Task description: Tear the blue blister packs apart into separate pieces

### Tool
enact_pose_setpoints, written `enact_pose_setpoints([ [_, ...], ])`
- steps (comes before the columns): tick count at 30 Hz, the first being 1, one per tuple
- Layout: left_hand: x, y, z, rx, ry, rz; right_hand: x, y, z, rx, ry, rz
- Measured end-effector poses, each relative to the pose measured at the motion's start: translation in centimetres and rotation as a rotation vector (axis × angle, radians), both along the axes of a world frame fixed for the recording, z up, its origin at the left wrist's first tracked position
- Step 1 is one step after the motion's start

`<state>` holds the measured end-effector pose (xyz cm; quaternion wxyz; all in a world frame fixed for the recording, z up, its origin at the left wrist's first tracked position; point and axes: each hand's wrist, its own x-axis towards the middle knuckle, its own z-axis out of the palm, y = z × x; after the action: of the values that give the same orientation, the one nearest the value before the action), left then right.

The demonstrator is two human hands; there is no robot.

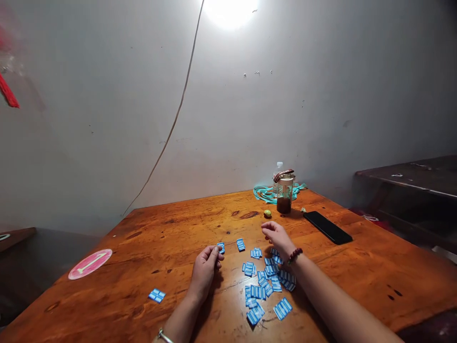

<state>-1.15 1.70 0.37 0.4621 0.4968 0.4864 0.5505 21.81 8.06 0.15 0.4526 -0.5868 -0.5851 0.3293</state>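
My left hand pinches a small blue-and-white striped piece between thumb and fingers, just above the wooden table. My right hand, wearing a dark bead bracelet, hovers past the far edge of a loose heap of similar striped pieces. Its fingers are curled together, and whatever may be between them is hidden. Beyond the heap a single striped piece lies apart, between my hands. Another group of blue pieces rests by itself to the left of my left forearm.
Behind my right hand stand a lidded jar of dark liquid and a clear bottle, among turquoise straps. A small yellow-green fruit-like object and a black phone lie nearby. A pink disc marks the table's left side.
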Motion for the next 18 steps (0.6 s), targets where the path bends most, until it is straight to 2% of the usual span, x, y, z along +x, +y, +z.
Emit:
enact_pose_setpoints([
  [3,0.8,-0.6,-0.1,0.053,0.115,-0.021,0.1,-1.7,-1.4,0.024,-0.049,0.029],
  [6,1.5,-1.2,-0.1,0.107,0.220,-0.042,-0.1,-2.4,-2.1,0.058,-0.120,0.090],
  [10,2.0,-1.6,0.2,0.129,0.336,-0.070,-0.4,-2.8,-1.7,0.088,-0.209,0.176],
  [15,2.8,-0.9,2.1,0.110,0.648,-0.292,-1.0,-3.4,-1.2,0.137,-0.293,0.163],
  [18,3.3,0.9,2.9,0.162,0.926,-0.220,-1.4,-3.5,-0.7,0.161,-0.291,0.138],
])
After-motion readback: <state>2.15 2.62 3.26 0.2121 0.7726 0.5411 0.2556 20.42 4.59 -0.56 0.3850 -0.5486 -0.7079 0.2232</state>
